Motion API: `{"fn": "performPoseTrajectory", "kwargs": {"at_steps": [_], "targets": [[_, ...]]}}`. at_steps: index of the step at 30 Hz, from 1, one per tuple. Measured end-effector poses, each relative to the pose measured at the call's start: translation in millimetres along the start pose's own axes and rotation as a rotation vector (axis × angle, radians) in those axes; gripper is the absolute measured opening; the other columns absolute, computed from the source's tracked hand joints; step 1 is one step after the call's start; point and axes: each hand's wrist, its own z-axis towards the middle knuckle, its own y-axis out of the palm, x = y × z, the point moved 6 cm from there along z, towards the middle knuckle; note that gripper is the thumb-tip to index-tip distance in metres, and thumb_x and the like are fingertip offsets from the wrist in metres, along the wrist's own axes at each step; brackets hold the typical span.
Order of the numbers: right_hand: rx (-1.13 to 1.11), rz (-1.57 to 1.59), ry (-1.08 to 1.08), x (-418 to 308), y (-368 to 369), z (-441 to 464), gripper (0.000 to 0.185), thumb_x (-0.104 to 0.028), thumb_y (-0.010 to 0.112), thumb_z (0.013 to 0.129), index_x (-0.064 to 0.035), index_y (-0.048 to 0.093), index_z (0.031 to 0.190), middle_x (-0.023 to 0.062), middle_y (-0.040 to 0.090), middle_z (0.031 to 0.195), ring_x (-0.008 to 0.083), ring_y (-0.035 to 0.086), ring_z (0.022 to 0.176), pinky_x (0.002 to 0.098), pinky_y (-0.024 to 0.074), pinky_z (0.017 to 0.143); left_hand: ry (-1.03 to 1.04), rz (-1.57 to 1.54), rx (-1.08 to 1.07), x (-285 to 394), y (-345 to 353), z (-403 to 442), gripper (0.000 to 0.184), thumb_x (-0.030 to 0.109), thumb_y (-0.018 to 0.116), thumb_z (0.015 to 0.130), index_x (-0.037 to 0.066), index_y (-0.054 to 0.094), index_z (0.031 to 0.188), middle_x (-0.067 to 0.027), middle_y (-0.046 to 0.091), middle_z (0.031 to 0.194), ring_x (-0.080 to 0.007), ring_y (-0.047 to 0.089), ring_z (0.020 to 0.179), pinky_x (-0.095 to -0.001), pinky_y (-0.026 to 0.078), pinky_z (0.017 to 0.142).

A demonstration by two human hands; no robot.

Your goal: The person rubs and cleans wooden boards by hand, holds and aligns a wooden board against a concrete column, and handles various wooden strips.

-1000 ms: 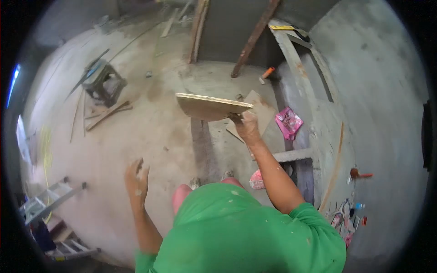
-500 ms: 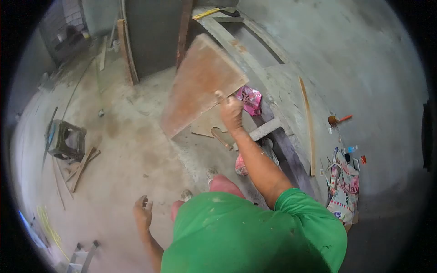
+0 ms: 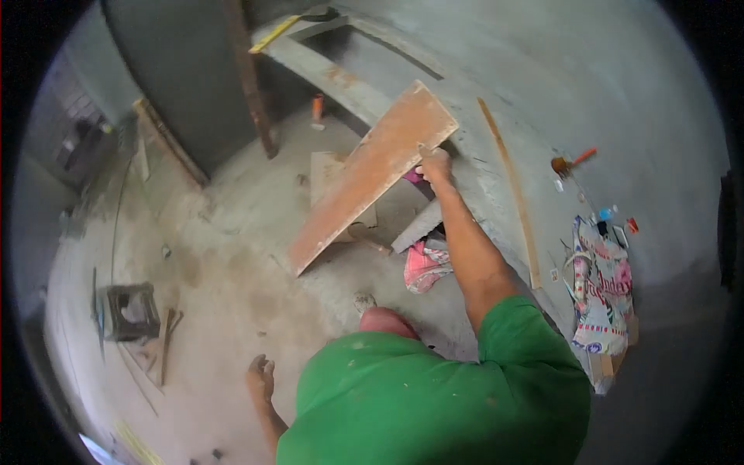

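My right hand (image 3: pixel 435 167) grips the near long edge of a reddish-brown board (image 3: pixel 380 159) with pale, worn edges. The board tilts in the air, its upper end close to the concrete ledge and its lower end toward the floor. Beneath it, partly covered, are a pale flat sheet (image 3: pixel 324 174) and a handsaw (image 3: pixel 418 227). A pink-and-white bag (image 3: pixel 425 267) lies below my right forearm. My left hand (image 3: pixel 262 375) hangs low over the floor, fingers loosely apart, with nothing visible in it.
A concrete ledge with a rectangular opening (image 3: pixel 325 77) carries a yellow tool (image 3: pixel 275 35). A wooden strip (image 3: pixel 508 186), a red-handled brush (image 3: pixel 572 161) and a printed sack (image 3: pixel 603 287) lie to the right. A dark stool (image 3: pixel 116 329) and wood scraps (image 3: pixel 164 349) are at left.
My right hand has carried the board to the right and turned it, so its face looks narrower. The camera view has shifted too. My left hand stays low.
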Motion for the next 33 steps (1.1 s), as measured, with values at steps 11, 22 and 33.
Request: {"fn": "performPoseTrajectory", "kwargs": {"at_steps": [11, 22, 33], "targets": [[-0.082, -0.321, -0.066, 87.2, -80.1, 61.4, 0.037, -0.038, 0.062, 0.088, -0.0022, 0.069, 0.088, 0.0153, 0.070, 0.076, 0.0271, 0.066, 0.064, 0.0396, 0.0511, 0.066, -0.065, -0.006, -0.227, 7.0, 80.2, 80.4, 0.038, 0.010, 0.066, 0.084, -0.007, 0.062, 0.118, -0.0229, 0.069, 0.104, -0.0295, 0.066, 0.098, -0.0366, 0.051, 0.087], [0.423, -0.990, 0.228, 201.5, -283.2, -14.3, 0.055, -0.041, 0.064, 0.088, -0.0063, 0.055, 0.130, 0.0203, 0.053, 0.130, 0.0372, 0.047, 0.124, 0.0544, 0.0382, 0.100, 0.045, 0.121, -0.363, 19.2, 138.6, 141.1, 0.034, 0.011, 0.068, 0.084, -0.007, 0.064, 0.111, -0.0201, 0.070, 0.091, -0.0234, 0.067, 0.086, -0.0335, 0.052, 0.077], [0.454, -0.435, 0.037, 176.3, -311.2, -15.0, 0.035, -0.029, 0.051, 0.098, -0.0016, 0.063, 0.117, 0.0182, 0.066, 0.092, 0.0328, 0.063, 0.086, 0.0399, 0.0490, 0.081, 0.058, 0.033, -0.379, 55.8, 144.5, 178.9, 0.037, 0.013, 0.070, 0.083, -0.004, 0.064, 0.115, -0.0155, 0.071, 0.097, -0.0202, 0.066, 0.087, -0.0308, 0.052, 0.077]]}}
